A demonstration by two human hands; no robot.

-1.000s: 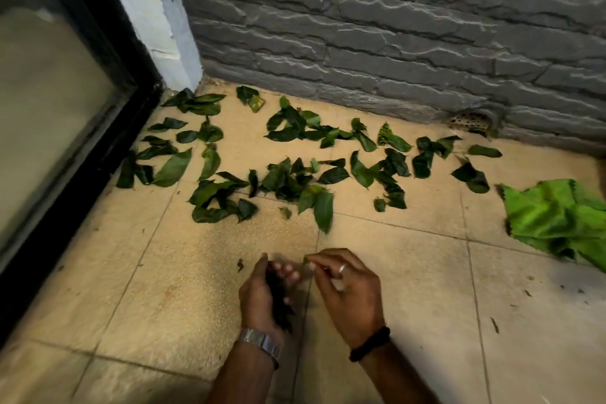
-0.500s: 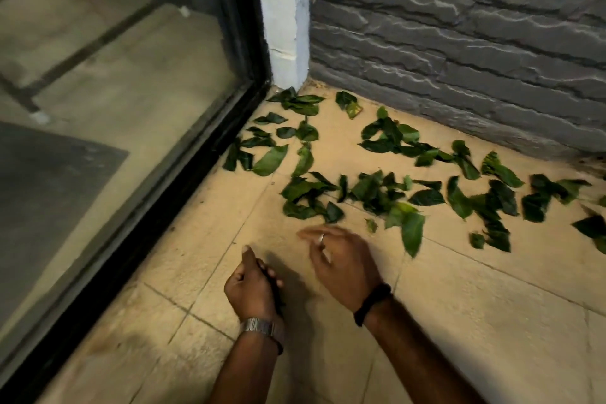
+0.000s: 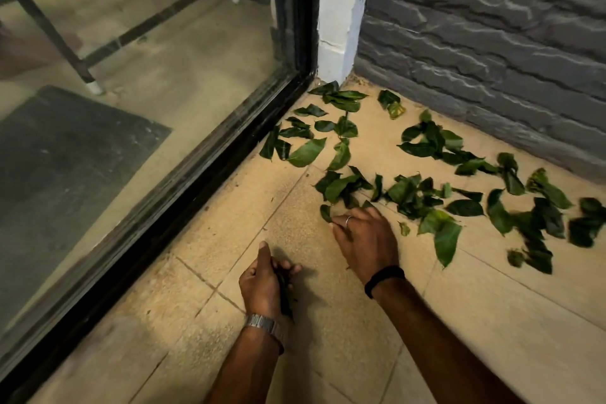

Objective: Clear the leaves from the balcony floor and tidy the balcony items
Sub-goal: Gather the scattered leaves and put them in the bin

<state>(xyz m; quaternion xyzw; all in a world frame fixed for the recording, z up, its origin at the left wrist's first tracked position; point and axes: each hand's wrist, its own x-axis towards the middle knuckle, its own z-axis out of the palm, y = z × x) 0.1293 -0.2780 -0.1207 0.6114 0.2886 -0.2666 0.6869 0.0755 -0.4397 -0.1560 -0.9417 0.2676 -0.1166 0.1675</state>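
Left hand (image 3: pixel 262 282) clenched around gathered leaves, storing them. Right hand (image 3: pixel 364 236), fingers (image 3: pixel 341 223) spread loose, touches floor leaves (image 3: pixel 337 187) to pick more.

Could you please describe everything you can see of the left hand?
The left hand sits low over the beige tiled floor, near the black door frame. It is curled, thumb pointing forward, closed around a bunch of dark leaves that pokes out beneath the fingers. A silver metal wristwatch circles the wrist. The bare forearm runs back toward the camera.
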